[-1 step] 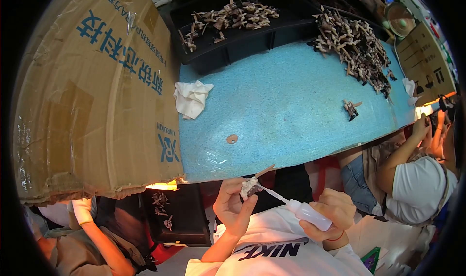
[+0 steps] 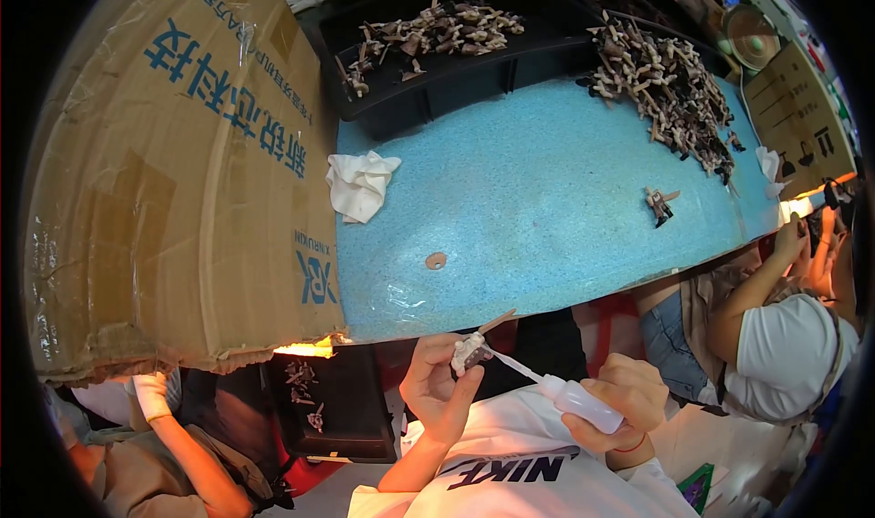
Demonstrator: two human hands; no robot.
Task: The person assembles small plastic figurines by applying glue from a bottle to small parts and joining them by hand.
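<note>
The left hand [image 2: 442,399] holds a small figure [image 2: 468,354] between thumb and fingers, just before the near edge of the blue table [image 2: 529,208]. The right hand [image 2: 631,395] is wrapped around a white bottle [image 2: 588,405], whose thin nozzle [image 2: 516,364] points at the figure; whether the tip touches it, I cannot tell. If the right hand squeezes too strongly, I think some liquid could run onto the left fingers. If the left pinch becomes weak, the figure could drop, because no table is directly under it. Farther on the table lie a flat disc [image 2: 436,261], a single figure [image 2: 658,206] and a white cloth [image 2: 362,187]. Behind them, a loose pile of figures [image 2: 670,98] could slide if somebody bumps the table.
</note>
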